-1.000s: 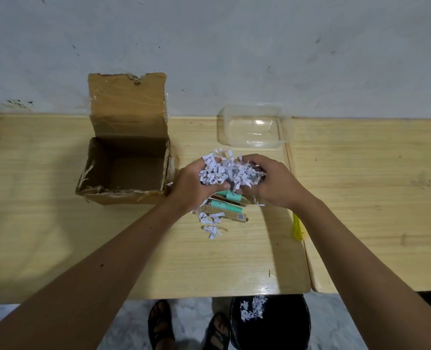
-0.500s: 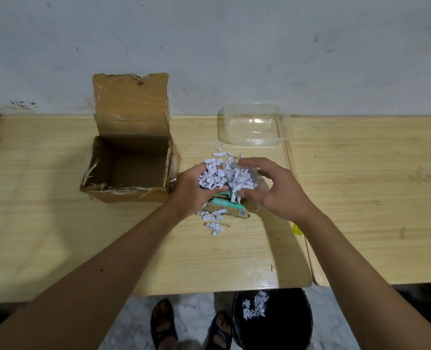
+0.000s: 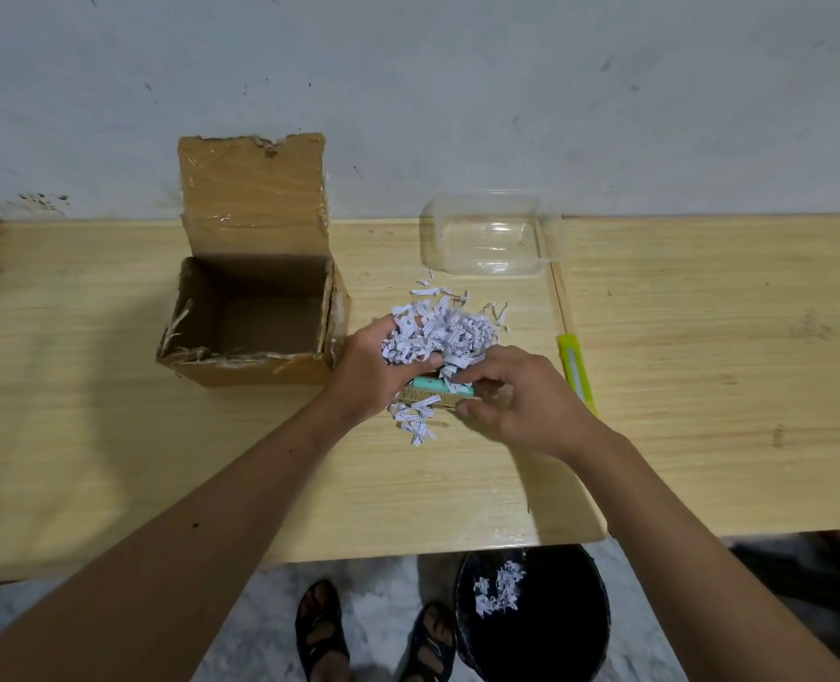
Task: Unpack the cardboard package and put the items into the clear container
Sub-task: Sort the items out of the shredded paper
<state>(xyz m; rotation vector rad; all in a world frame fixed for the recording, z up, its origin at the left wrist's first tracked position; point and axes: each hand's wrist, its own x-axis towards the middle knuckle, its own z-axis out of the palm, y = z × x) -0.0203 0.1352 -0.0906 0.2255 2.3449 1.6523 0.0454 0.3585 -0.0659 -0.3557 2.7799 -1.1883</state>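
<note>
Sorting the items out of the paper shreds

Left hand (image 3: pixel 366 381) grips a wad of shreds (image 3: pixel 437 334); right hand (image 3: pixel 531 401) pinches at the items (image 3: pixel 435 392), which lie right of the empty box (image 3: pixel 255 317), near the container (image 3: pixel 489 243). Next, I judge: bin shreds, lift items. Labels too small to read.

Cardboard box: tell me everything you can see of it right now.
The cardboard box is brown and worn, standing upright on the wooden table near the wall, left of both hands. Its back flap stands up, glossy with tape; the rim is torn and frayed. The visible inside looks empty. Neither hand touches it.
</note>
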